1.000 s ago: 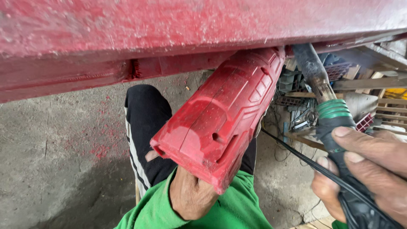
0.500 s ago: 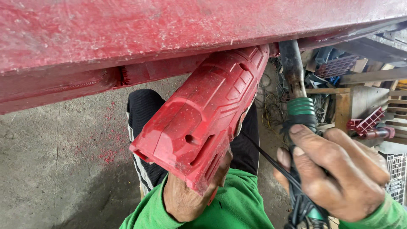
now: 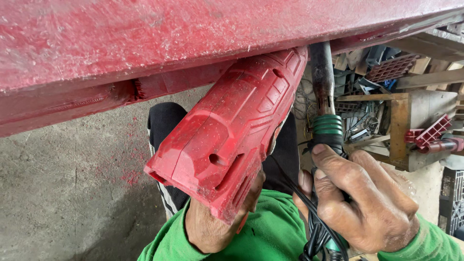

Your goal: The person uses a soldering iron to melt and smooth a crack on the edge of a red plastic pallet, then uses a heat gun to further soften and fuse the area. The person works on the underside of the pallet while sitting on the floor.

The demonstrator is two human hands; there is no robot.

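A dusty red-painted metal beam (image 3: 159,43) spans the top of the head view. Under its lower edge a red power tool body (image 3: 232,130) points up and to the right. My left hand (image 3: 212,227) grips that tool from below, mostly hidden behind it. My right hand (image 3: 362,203) is closed around a dark handle with a green ribbed collar (image 3: 327,128) and a black cable (image 3: 314,227). The handle's dark shaft (image 3: 322,72) rises to the underside of the beam, just right of the red tool.
Concrete floor (image 3: 63,193) with red dust lies at lower left. My knee in black trousers with a white stripe (image 3: 166,130) and green sleeves are below. A cluttered wooden shelf (image 3: 401,121) with red plastic parts and scrap stands at right.
My right hand with the green-collared handle has moved left, closer to the red tool. The red tool has shifted slightly left under the beam.
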